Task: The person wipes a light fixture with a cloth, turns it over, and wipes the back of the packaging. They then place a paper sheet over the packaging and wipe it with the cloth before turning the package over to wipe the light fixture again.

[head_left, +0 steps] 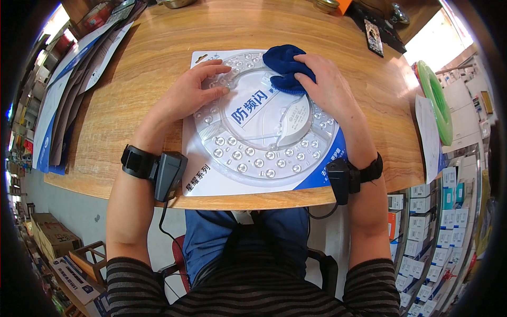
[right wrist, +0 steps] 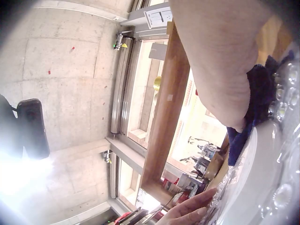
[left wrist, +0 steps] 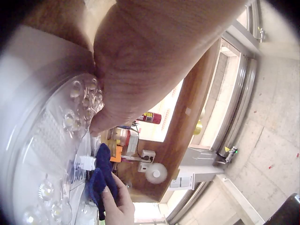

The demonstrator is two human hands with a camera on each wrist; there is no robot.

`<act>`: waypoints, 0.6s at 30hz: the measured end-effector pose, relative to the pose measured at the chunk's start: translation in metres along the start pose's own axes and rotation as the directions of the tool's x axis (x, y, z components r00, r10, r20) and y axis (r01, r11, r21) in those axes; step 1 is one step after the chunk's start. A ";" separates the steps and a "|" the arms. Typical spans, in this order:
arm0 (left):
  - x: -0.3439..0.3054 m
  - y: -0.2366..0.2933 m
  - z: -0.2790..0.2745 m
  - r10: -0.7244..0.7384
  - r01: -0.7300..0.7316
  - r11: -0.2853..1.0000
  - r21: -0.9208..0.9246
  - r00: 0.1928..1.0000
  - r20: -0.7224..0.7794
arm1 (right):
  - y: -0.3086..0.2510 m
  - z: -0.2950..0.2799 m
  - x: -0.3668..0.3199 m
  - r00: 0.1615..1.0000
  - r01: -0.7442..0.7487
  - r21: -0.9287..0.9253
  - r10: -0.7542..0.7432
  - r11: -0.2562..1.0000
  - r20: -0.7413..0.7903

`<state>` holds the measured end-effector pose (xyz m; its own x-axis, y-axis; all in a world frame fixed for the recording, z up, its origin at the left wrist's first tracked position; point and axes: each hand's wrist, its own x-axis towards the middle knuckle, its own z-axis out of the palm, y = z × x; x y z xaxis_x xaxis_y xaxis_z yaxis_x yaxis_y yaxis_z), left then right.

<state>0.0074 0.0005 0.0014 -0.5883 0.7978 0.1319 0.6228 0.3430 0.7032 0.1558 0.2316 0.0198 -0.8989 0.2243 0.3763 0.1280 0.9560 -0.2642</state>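
Note:
A blister-packed ring of round clear lenses on a white and blue card lies flat near the table's front edge. The right hand pinches a dark blue cloth against the pack's upper right; the same cloth shows under the right hand in the right wrist view. On the pack's upper left rests the left hand, fingers slightly bent and apart, holding nothing. The left wrist view shows the left hand over the lenses, its fingertips mostly hidden.
Stacked flat cards stand at the table's left. On the right are a green ring-shaped roll and a white sheet by the edge. A phone lies at the back right, beside a black object. Metal bowls sit at the far edge.

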 end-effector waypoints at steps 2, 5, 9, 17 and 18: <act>0.000 0.000 0.000 0.006 -0.006 1.000 0.002 1.000 0.000 | 0.000 0.000 0.000 1.000 -0.008 0.001 0.008 1.000 0.004; -0.001 0.002 0.000 -0.005 0.005 1.000 0.005 1.000 -0.003 | 0.000 0.001 0.000 1.000 0.003 -0.011 -0.003 1.000 0.001; -0.001 0.003 0.000 -0.009 0.009 1.000 0.022 1.000 0.000 | -0.001 0.001 -0.001 1.000 0.010 -0.025 -0.010 1.000 -0.005; -0.001 0.003 0.001 -0.007 0.007 0.999 0.054 1.000 -0.008 | -0.001 0.001 -0.002 1.000 0.017 -0.045 -0.017 0.999 -0.009; -0.001 0.002 0.001 -0.004 0.005 0.998 0.056 1.000 -0.007 | -0.002 0.001 -0.002 0.999 0.033 -0.048 -0.033 0.998 -0.015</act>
<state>0.0099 0.0016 0.0020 -0.5947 0.7927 0.1341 0.6482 0.3740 0.6633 0.1567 0.2294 0.0183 -0.8963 0.1952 0.3982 0.1187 0.9707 -0.2087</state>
